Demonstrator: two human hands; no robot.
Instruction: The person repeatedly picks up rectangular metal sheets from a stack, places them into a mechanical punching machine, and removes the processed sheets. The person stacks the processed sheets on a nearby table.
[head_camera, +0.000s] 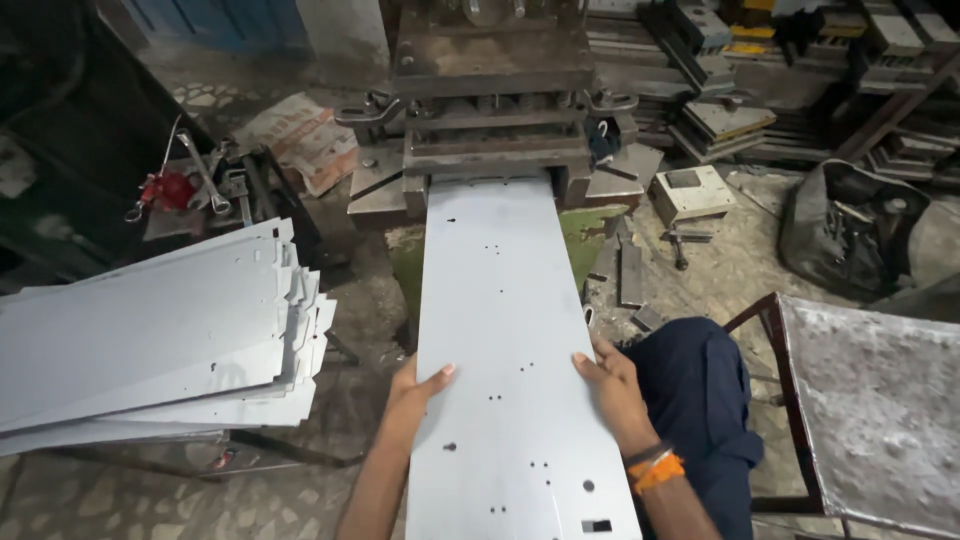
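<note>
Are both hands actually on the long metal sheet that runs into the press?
Touching. The head view shows the left hand gripping the metal sheet at its left edge and the right hand pressing on its right edge.

Smooth, matt grey sheet-metal panel with punched holes; similar metal sheets stacked. Dark, grimy steel press. Rough, pitted metal tabletop. Dusty stone floor.

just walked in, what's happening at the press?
A person holds a long grey metal sheet by its two long edges, left hand on one side, right hand on the other. The sheet's far end sits in the mouth of a heavy press. To the person's left lies a stack of similar punched sheets; spanners rest behind it. A rusty metal table stands on the right.
</note>
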